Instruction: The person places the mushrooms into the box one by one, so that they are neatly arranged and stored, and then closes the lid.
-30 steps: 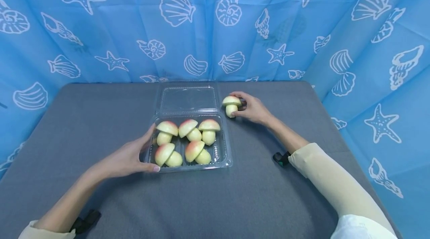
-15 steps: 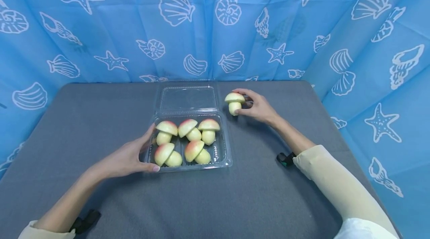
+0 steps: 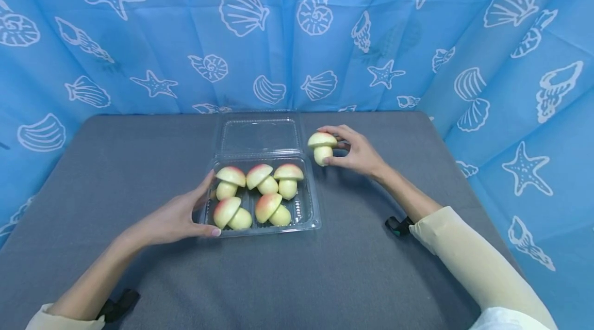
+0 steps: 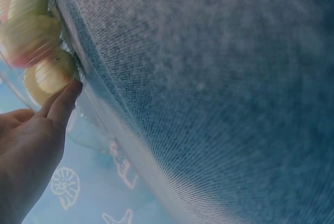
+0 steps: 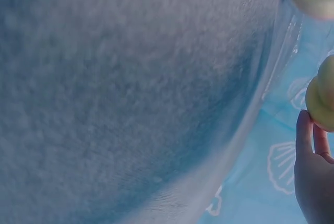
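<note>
My right hand [image 3: 357,153] pinches a toy mushroom [image 3: 322,148] with a pale yellow-green cap and stem. It holds the mushroom upright, just right of a clear plastic clamshell box [image 3: 303,219]. In the right wrist view, the fingertips of the right hand [image 5: 315,169] meet the mushroom [image 5: 326,91], which the frame edge cuts off. My left hand [image 3: 178,219] holds the box's left end, thumb at the front corner and fingers along the side. Several more mushrooms [image 3: 274,210], red-tinted on the caps, lie in the box in two rows. The front right spot shows bare plastic.
The box's lid [image 3: 260,136] lies folded back toward the far table edge. Grey cloth covers the table [image 3: 297,283]. A blue curtain [image 3: 287,36] with white shells and starfish hangs behind and on the sides.
My right hand with the mushroom shifted slightly back and right, then came a little forward and left again. My left hand and the box have stayed in place.
</note>
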